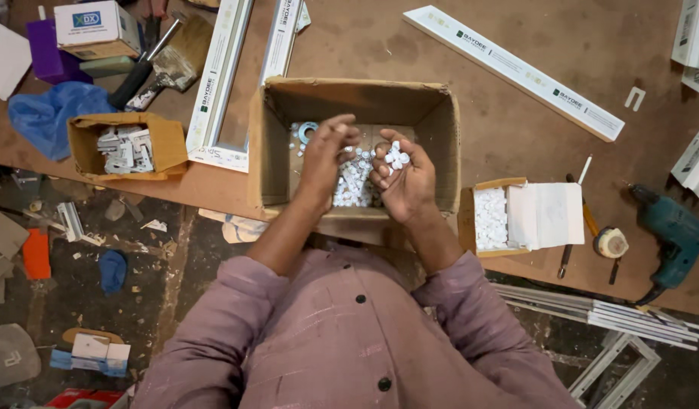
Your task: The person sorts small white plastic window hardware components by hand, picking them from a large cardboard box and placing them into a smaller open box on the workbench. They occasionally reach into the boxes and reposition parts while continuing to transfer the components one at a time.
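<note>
A handful of small white round plastic pieces [395, 157] is cupped in the upturned right hand [403, 180], the fingers curled loosely around the heap rather than clenched. The left hand [324, 155] is held just beside it, back toward the camera, its fingertips [342, 130] pinched together; whether a piece is held between them cannot be told. Both hands are raised over an open brown cardboard box [273, 144] that stands at the near edge of a brown wooden worktable [516, 129]. More of the same white pieces [353, 185] are piled on the box's floor, together with a pale blue ring [308, 132] near its far left corner. To the right of the box, a smaller carton packed with white pieces [492, 218] is seen, its white flap folded open. A teal power drill [673, 233] lies well to the right. To the left, a small open cardboard box of white angular fittings [126, 148] is set near a crumpled blue cloth [50, 113], and long white profile strips [220, 76] are laid across the table behind the box.
</note>
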The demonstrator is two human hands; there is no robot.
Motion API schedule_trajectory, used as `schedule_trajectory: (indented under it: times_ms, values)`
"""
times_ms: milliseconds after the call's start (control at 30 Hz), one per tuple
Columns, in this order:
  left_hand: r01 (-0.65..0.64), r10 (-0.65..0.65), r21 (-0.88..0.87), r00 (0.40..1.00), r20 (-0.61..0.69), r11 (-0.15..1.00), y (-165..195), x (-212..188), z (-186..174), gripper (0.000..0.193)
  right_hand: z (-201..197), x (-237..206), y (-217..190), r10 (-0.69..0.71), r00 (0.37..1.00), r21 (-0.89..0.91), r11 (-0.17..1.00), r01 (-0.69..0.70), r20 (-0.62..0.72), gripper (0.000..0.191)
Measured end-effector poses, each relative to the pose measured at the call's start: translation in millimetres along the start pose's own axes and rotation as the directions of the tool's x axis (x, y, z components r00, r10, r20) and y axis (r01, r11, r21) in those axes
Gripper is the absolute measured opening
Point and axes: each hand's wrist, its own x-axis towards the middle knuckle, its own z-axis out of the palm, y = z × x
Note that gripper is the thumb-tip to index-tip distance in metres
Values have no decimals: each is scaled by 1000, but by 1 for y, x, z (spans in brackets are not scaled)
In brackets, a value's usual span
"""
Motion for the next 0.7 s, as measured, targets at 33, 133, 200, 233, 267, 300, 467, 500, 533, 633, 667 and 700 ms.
schedule_trajectory:
  times_ms: [33, 133, 200, 233, 267, 300, 467, 500, 533, 633, 667, 700]
  values:
    - [73, -73, -176, 997, 5, 982, 0, 3, -4, 28, -1, 0, 0, 4, 1000, -9, 1000, -4, 13, 31]
    - [136, -139, -241, 990, 4, 961, -6, 4, -6, 29, -5, 0, -2, 1, 991, -12, 1000, 1, 137, 32]
    - [95, -94, -93, 995, 9, 991, -12, 1, 0, 29, -8, -1, -1, 16, 983, -12, 1000, -14, 180, 32]
    - [52, -52, 1, 998, 28, 999, -13, -1, 5, 29, -9, -1, -1, 26, 979, -14, 1000, -23, 204, 33]
    - [4, -8, 94, 999, 49, 996, -13, -4, 10, 30, -9, -1, 0, 30, 978, -17, 999, -27, 204, 33]
    - [-83, 71, 178, 995, 70, 981, -10, -8, 13, 30, -9, -2, 1, 32, 978, -20, 999, -29, 206, 33]
    - [-572, 472, 607, 814, 338, 552, 29, -34, 22, 29, -3, -3, 6, -62, 998, -156, 986, 64, 20, 31]
    - [-573, 464, 660, 809, 361, 486, 38, -36, 26, 27, -2, -2, 7, -83, 996, -211, 974, 77, -19, 32]
    - [-571, 453, 708, 805, 384, 416, 45, -37, 29, 25, 0, -1, 7, -105, 993, -265, 960, 87, -56, 32]
    - [-565, 413, 780, 799, 437, 268, 59, -39, 38, 22, 3, -1, 10, -135, 991, -300, 946, 124, -15, 32]
    - [-565, 399, 793, 797, 453, 229, 61, -38, 41, 21, 3, 0, 10, -140, 990, -312, 941, 129, -14, 32]
    - [-544, 374, 816, 811, 450, 198, 62, -38, 42, 19, 4, 0, 10, -145, 989, -323, 937, 133, -12, 32]
